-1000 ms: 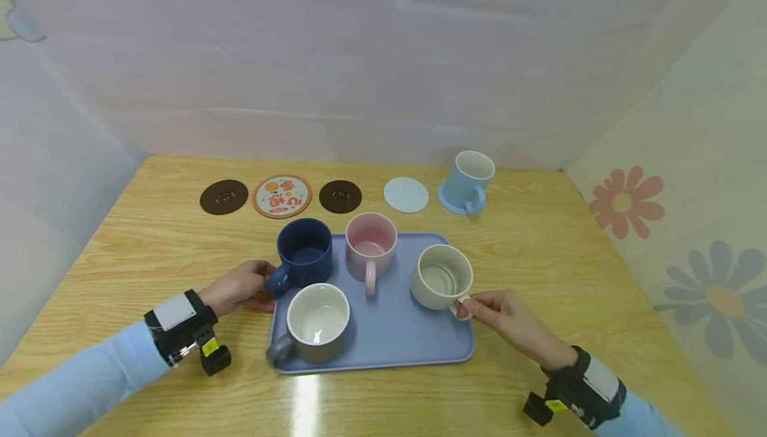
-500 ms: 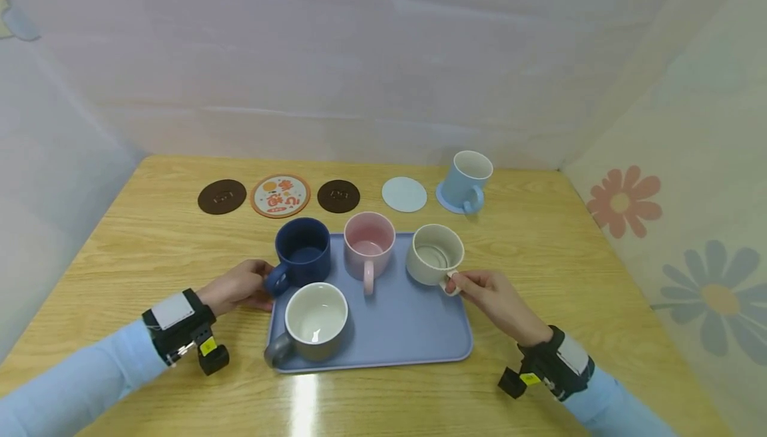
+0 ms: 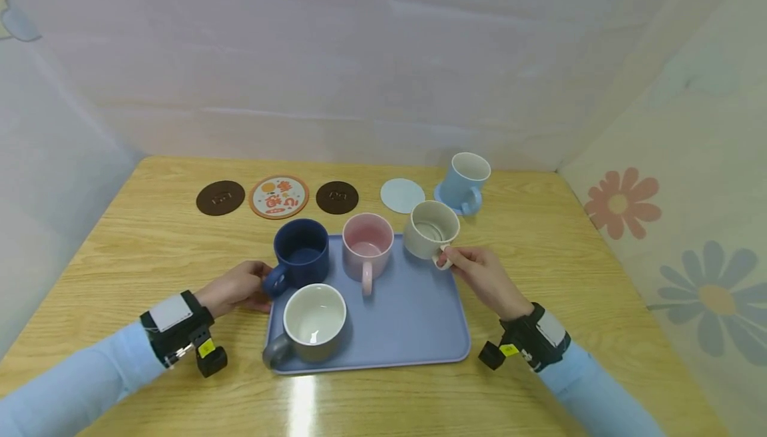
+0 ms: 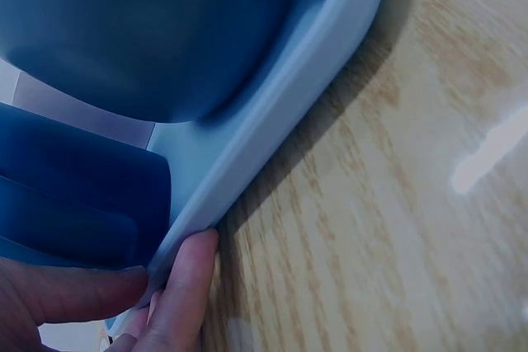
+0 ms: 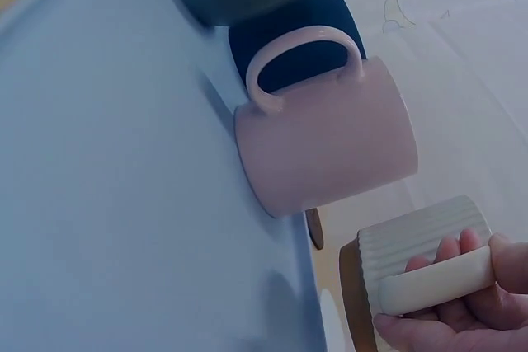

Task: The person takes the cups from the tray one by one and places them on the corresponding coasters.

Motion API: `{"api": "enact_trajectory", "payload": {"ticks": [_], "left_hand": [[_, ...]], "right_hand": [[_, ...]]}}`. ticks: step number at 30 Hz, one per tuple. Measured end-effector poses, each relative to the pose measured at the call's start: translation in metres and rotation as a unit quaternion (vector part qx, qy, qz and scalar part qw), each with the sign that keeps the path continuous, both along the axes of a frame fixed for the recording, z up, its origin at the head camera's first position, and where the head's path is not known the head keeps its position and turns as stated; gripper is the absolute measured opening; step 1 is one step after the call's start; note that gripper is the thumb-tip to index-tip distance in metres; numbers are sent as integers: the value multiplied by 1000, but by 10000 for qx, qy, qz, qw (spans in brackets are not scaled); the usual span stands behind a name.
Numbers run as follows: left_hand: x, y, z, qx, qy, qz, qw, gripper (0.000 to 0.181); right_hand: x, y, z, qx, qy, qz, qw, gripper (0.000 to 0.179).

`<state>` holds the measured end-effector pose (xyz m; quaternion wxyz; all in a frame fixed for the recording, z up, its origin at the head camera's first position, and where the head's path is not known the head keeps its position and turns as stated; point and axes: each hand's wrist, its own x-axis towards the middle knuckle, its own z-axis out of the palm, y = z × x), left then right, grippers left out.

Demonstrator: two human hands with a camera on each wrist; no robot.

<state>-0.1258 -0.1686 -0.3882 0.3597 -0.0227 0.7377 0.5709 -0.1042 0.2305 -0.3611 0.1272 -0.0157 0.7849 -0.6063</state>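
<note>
My right hand (image 3: 488, 280) pinches the handle of a cream mug (image 3: 421, 242) over the back right corner of the blue-purple tray (image 3: 407, 330). In the right wrist view, that ribbed cream mug (image 5: 404, 245) hangs clear of the tray floor, its brown base showing. The left hand (image 3: 236, 287) grips the tray's left edge beside a navy mug's handle; the left wrist view shows thumb and fingers on the rim (image 4: 272, 133). Standing on the tray are the navy mug (image 3: 310, 267), a pink mug (image 3: 352, 257) and a grey mug (image 3: 326, 352) with a white inside.
Behind the tray lies a row of coasters: a dark brown one (image 3: 220, 198), an orange-rimmed printed one (image 3: 279, 197), another dark one (image 3: 337, 198) and a pale blue one (image 3: 403, 195). At its right end, a light blue mug (image 3: 460, 189) stands on a blue coaster.
My right hand has lifted the cream mug and carried it away from me and slightly left, from the tray's right side to its back edge. The left hand stays put.
</note>
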Motion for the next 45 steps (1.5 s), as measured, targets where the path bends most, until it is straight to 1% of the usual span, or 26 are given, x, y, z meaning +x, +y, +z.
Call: {"api": "enact_trajectory", "payload": {"ticks": [5,9,15,21,23,26,33,41,43,45], "left_hand": [[0,0,0,-84,-8,11,10000,35],[0,0,-2,-85,-34,82,9999,36],[0,0,-3,62,36,48,10000,35],[0,0,-3,60,64,41,10000,34],[0,0,-3,17,40,86,10000,34],[0,0,-3,-6,40,52,10000,35],[-1,-1,-3,-49,3,59,10000,36],[0,0,-3,-83,-1,90,9999,36],[0,0,-3,-72,5,88,9999,36],[0,0,-3,-71,0,86,9999,35]], "right_hand": [[-14,-7,2,81,79,-203,9997,41],[-25,-13,4,19,163,-378,9992,39],[-39,-19,6,-361,361,-580,9970,40],[-51,-23,6,-607,515,-731,9941,44],[-55,-24,6,-664,484,-820,9932,43],[-61,-26,6,-711,432,-951,9920,43],[-74,-32,5,-584,279,-1202,9906,44],[-88,-40,-1,-1166,121,-1363,9837,40],[-92,-42,-2,-1202,97,-1434,9823,40],[-96,-43,-3,-1123,48,-1490,9824,41]]}}
